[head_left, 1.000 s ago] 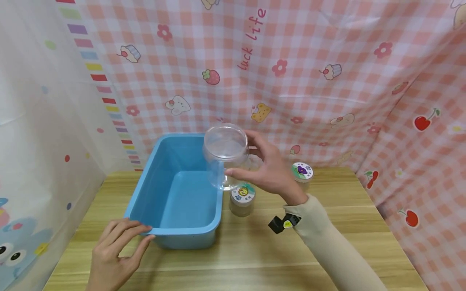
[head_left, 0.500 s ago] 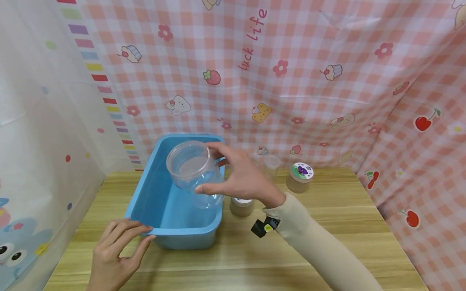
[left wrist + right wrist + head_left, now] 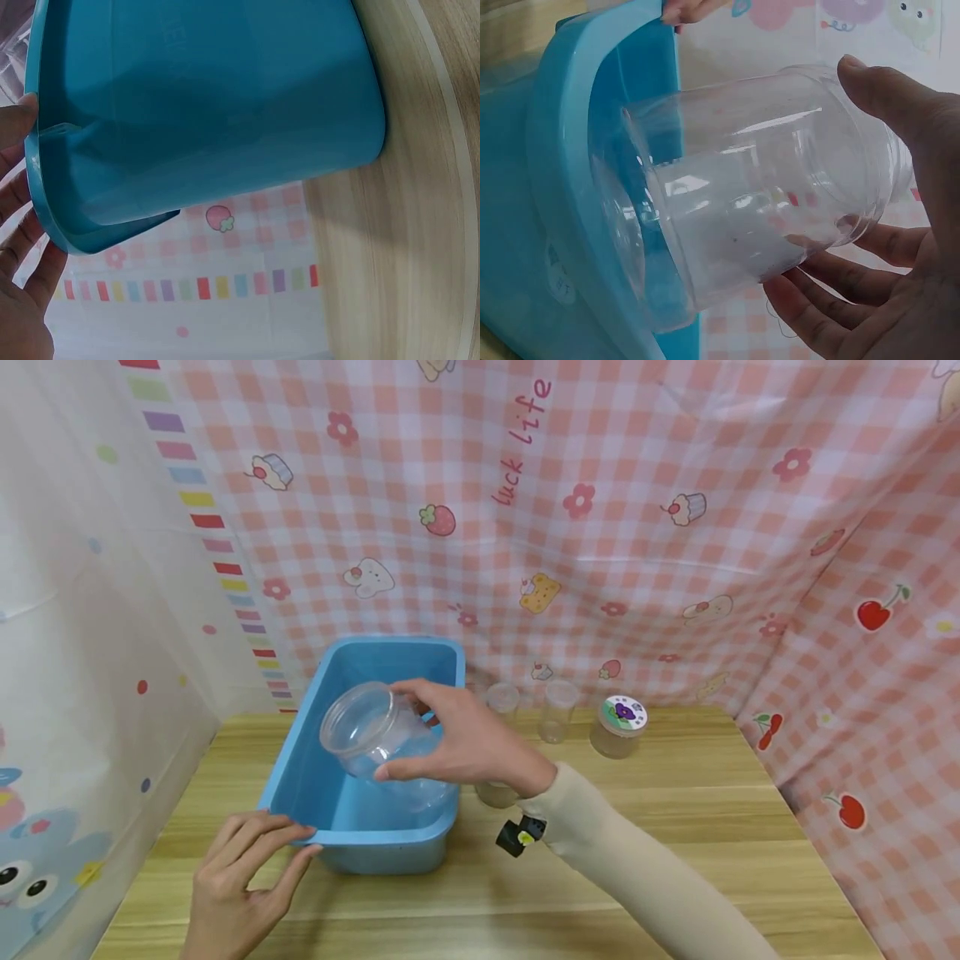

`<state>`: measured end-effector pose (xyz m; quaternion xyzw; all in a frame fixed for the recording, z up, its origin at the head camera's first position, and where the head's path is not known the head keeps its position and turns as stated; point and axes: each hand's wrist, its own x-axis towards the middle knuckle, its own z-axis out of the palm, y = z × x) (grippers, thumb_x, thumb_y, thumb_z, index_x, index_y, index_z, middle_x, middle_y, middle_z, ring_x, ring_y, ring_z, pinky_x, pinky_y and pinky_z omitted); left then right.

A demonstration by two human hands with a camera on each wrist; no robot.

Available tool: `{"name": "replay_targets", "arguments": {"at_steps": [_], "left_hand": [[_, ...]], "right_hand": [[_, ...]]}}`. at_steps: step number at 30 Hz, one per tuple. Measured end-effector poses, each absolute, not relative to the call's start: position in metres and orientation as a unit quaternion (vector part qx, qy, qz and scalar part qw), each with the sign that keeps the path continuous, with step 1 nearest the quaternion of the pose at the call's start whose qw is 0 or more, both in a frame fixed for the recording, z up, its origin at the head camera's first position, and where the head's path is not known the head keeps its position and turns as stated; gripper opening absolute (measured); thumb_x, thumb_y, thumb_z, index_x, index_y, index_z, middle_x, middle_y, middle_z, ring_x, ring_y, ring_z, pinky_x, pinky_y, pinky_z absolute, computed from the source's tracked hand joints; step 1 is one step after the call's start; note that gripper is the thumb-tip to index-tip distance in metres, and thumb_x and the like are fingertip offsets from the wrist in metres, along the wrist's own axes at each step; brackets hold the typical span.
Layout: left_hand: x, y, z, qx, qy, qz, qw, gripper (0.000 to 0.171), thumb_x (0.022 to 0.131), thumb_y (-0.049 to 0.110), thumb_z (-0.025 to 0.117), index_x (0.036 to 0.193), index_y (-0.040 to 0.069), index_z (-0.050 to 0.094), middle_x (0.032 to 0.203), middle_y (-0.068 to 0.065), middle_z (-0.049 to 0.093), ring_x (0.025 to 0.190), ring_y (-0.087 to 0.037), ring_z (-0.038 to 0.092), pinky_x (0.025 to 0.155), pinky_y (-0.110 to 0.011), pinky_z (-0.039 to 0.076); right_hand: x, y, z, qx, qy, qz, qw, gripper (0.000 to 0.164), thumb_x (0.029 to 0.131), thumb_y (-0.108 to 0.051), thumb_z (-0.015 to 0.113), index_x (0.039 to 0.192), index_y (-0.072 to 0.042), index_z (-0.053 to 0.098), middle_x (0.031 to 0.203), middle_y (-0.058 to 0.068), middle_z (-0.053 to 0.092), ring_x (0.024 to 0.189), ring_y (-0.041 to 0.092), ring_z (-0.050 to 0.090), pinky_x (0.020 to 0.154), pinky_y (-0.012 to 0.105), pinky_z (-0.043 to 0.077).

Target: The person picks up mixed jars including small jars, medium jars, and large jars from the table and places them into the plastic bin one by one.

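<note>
In the head view, the right hand (image 3: 472,739) grasped the clear jar (image 3: 392,739), thumb on the near side and fingers beyond; the jar was tilted within the outline of the blue tub (image 3: 382,837), its mouth toward the tub's left wall and its base toward the right one; the left hand (image 3: 240,877) pinched the rim at the near left corner; a half-hidden jar (image 3: 497,796) stood under the right wrist, with two small clear bottles (image 3: 557,714) and a purple-flowered jar (image 3: 618,727) farther right, so a low, tight arm path seemed wise, lest the sleeve brush them.

In the left wrist view, the left fingers lay along the rim while the tub stood on the table (image 3: 360,262); a light, steady hold there looked right, enough to stop a slide without tipping the tub.

In the right wrist view, the thumb and curled fingers held the jar near its narrower end; its base overlapped the tub's rim, though whether they touched could not be told; handling it well called for clearing that rim, a slow wrist, and an even grip, since the smooth, seemingly thin wall might slip or dent.
</note>
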<state>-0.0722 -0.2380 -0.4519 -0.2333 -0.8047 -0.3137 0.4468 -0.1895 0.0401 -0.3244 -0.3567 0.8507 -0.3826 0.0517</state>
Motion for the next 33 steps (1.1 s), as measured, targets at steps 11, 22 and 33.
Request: {"name": "replay_targets", "arguments": {"at_steps": [11,22,33], "left_hand": [[-0.075,-0.237,-0.452,-0.246,-0.793,-0.318,0.457,0.04,0.096,0.044,0.072,0.089,0.006,0.08,0.086,-0.009,0.071,0.089,-0.021,0.056,0.102,-0.01,0.04],[-0.074,-0.239,-0.454,-0.24,-0.798,-0.318,0.453,0.04,0.096,0.045,0.072,0.09,0.007,0.08,0.087,-0.008,0.071,0.091,-0.021,0.056,0.104,-0.01,0.04],[-0.074,-0.239,-0.455,-0.236,-0.802,-0.317,0.448,0.04,0.096,0.046,0.071,0.091,0.007,0.08,0.087,-0.008,0.072,0.09,-0.021,0.056,0.101,-0.01,0.04]], "right_hand": [[-0.189,0.044,-0.328,-0.378,0.849,-0.367,0.036,0.064,0.09,-0.05,0.076,0.144,-0.023,0.055,0.14,-0.007,0.061,0.121,0.009,0.058,0.102,0.031,0.052],[-0.19,0.07,-0.336,-0.356,0.853,-0.382,0.013,0.076,0.087,-0.053,0.078,0.153,-0.035,0.043,0.156,-0.012,0.044,0.143,0.013,0.041,0.115,0.049,0.043],[-0.194,0.092,-0.352,-0.346,0.861,-0.368,-0.06,0.096,0.082,-0.059,0.081,0.159,-0.043,0.026,0.169,-0.013,0.024,0.156,0.018,0.026,0.119,0.062,0.033]]}}
